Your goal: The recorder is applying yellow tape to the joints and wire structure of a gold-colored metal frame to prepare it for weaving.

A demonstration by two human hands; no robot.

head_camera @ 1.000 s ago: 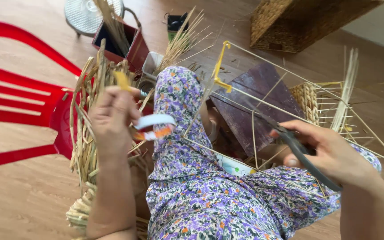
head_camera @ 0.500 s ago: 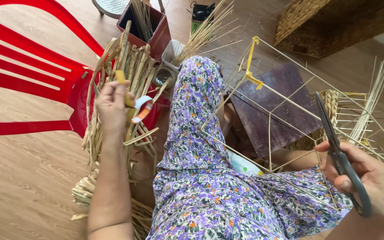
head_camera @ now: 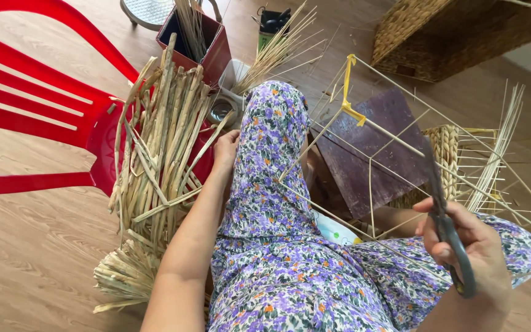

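Down by the raised knee, the left hand (head_camera: 225, 150) reaches into the bundle of dried flat straw (head_camera: 158, 147), its fingers curled loosely against the nearest stalks, though whether it actually pinches one I cannot tell, since the palm faces away. That bundle leans upright against the seat edge of the red plastic chair (head_camera: 38, 104), its cut butts splayed on the wooden floor (head_camera: 26, 246), a placement that seems meant to keep the stalks within easy reach of that arm. The right hand (head_camera: 468, 246) is closed around the handles of a pair of dark scissors (head_camera: 444, 227), blades pointing up and away from the lap, probably parked there so the tool stays ready while the other hand picks material. Just ahead of the scissors, a thin wire frame (head_camera: 370, 123) tied with a yellow strip rests against the legs in purple flowered trousers (head_camera: 265, 184), held steady by the body. Behind the frame lies a dark purple board (head_camera: 376, 147) and a partly woven panel (head_camera: 450, 154) with loose pale reeds beside it. Farther out stand a red box of stalks (head_camera: 195, 37) and, toward the far right of the floor, a finished woven basket (head_camera: 456, 31).
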